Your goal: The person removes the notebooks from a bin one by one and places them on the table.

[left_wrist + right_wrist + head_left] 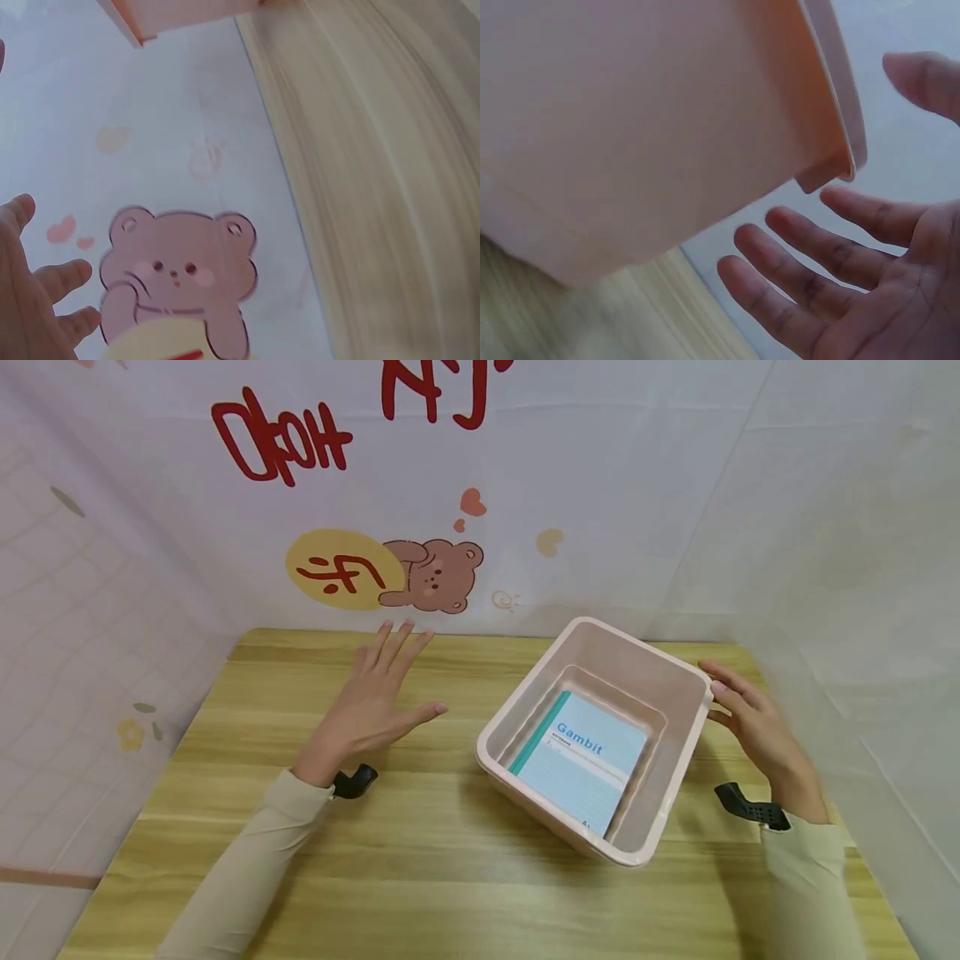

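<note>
A pale pink plastic basin point(504, 770) stands at an angle on the wooden table, right of the middle. Inside it lies a light blue notebook point(600, 739) with a teal spine and "Gambit" on its cover. My left hand point(371, 702) hovers left of the basin, fingers spread, holding nothing. Beside the basin's right rim is my right hand point(757, 727). In the right wrist view the right fingers point(810, 259) are extended and the thumb stands apart from them, with a small gap to the basin wall point(652, 135).
The wooden table point(420, 893) reaches back to a white cloth backdrop point(600, 468) printed with a bear point(442, 578) and red characters. White cloth also hangs at the left and right sides. A dark wrist mount point(753, 810) sits on each wrist.
</note>
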`<action>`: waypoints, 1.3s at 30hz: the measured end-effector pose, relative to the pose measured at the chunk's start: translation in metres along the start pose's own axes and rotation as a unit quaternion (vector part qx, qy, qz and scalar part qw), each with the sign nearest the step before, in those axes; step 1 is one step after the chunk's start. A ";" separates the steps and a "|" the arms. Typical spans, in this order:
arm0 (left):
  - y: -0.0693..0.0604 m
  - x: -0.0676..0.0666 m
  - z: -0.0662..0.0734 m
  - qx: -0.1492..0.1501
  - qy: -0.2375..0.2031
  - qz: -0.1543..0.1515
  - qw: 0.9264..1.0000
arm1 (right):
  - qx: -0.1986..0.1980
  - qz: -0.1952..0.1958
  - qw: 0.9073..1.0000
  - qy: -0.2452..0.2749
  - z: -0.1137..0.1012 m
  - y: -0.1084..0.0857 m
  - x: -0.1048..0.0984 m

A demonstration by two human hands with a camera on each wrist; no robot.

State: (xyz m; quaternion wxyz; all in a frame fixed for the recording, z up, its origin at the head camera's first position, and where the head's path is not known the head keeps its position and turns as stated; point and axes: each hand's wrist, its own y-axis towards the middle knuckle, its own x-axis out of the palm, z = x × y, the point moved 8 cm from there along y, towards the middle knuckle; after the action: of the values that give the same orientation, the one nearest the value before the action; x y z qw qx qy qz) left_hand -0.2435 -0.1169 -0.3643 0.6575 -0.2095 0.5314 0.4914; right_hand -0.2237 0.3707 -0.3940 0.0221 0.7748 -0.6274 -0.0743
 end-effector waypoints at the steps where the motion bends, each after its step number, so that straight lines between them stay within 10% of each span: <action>1: 0.002 0.000 0.004 0.005 -0.001 -0.001 1.000 | 0.006 0.003 1.000 -0.001 0.001 0.000 0.000; 22: 0.041 -0.011 0.071 0.097 -0.003 -0.012 0.995 | -0.003 0.026 0.997 0.072 0.008 0.003 -0.002; 39: 0.075 -0.004 0.137 0.166 0.010 -0.092 0.982 | -0.004 0.016 0.995 0.101 0.010 0.002 -0.003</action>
State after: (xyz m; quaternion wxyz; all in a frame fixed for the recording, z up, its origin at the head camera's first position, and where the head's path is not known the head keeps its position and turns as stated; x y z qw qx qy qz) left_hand -0.2408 0.0229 -0.2941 0.7202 -0.1508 0.5907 0.3313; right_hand -0.2281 0.3738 -0.4036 0.0896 0.7681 -0.6341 0.0025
